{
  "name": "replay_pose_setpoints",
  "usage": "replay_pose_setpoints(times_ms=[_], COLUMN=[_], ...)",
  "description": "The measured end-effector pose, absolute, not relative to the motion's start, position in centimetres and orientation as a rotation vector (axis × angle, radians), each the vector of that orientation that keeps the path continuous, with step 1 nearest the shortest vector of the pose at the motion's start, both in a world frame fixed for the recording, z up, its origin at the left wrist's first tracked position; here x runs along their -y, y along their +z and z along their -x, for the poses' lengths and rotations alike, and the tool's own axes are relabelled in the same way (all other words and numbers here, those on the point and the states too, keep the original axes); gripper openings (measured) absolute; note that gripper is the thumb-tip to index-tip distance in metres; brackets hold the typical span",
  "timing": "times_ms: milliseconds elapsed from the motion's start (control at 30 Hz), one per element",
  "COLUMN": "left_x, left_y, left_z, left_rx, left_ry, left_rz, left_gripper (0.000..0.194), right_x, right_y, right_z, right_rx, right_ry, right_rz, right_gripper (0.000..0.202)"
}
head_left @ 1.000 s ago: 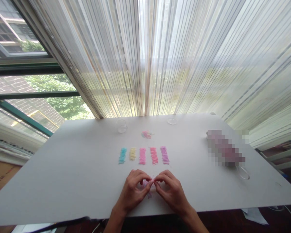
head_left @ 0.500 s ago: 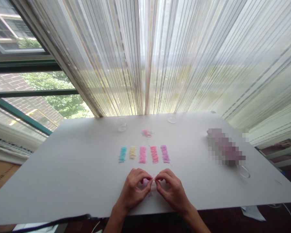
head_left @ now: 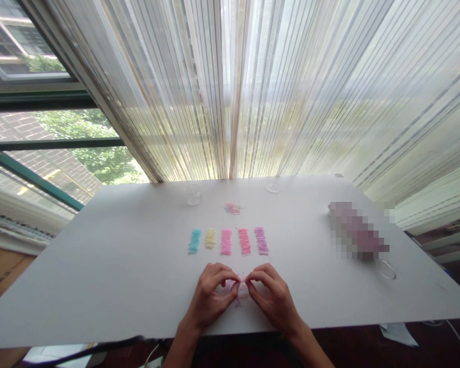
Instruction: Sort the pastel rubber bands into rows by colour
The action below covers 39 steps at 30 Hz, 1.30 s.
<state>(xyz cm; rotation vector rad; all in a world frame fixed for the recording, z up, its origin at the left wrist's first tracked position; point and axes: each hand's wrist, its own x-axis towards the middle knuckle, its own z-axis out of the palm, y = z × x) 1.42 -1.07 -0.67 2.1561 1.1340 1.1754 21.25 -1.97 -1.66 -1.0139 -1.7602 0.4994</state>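
Note:
Near the table's front edge, my left hand [head_left: 213, 294] and my right hand [head_left: 270, 294] face each other with thumb and index finger pinched. Between the fingertips is a small pink piece [head_left: 242, 279], too tiny to name surely; it looks like a thin band. Beneath the hands lies a loose pile of pale pink and lilac pieces [head_left: 236, 301], partly hidden by the fingers. Beyond them, small thin pieces are laid in columns by colour: teal [head_left: 194, 241], yellow [head_left: 210, 238], pink [head_left: 226, 242], coral [head_left: 244, 242] and purple [head_left: 261, 241].
A mixed-colour heap [head_left: 233, 208] lies behind the columns. Toward the back stand a clear round container [head_left: 193, 195] and a clear lid [head_left: 273, 187]. A blurred pinkish pouch-like thing with a loop [head_left: 358, 232] rests at the right. Striped curtains [head_left: 230, 92] hang behind the white table [head_left: 111, 266].
My hands stay pinched together at nearly the same spot, the fingertips slightly shifted around the small pink piece. The whole view has tilted a little; the columns look unchanged.

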Motion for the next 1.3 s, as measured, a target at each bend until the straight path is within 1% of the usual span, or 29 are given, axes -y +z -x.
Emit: replay_pose_setpoints(times_ms=[267,533,667,933,1300], left_x=[1.1,0.7,0.5,0.0,0.0], left_y=[-0.5,0.5,0.8,0.2,0.0], left_z=[-1.2,-0.7,-0.7,-1.8,-1.7], left_rx=[-1.197,-1.245,-1.247,-1.130,-1.195], left_ry=[1.172,1.112,1.110,1.123,1.077], left_rz=[-2.136,-2.201,-2.225,-2.260,-2.234], left_gripper=[0.004,0.007,0.008,0.008,0.008], right_x=[2.0,2.0,2.2,2.2,1.9], right_y=[-1.5,-1.3,-1.2,-1.2,-1.1], right_z=[-21.2,-21.3,-21.4,-21.4,-21.5], right_rx=[1.740,1.716,1.698,1.651,1.662], right_ry=[0.497,0.488,0.515,0.544,0.583], right_rz=[1.028,1.043,1.072,1.085,1.088], right_gripper=[0.011,0.008,0.010,0.008,0.007])
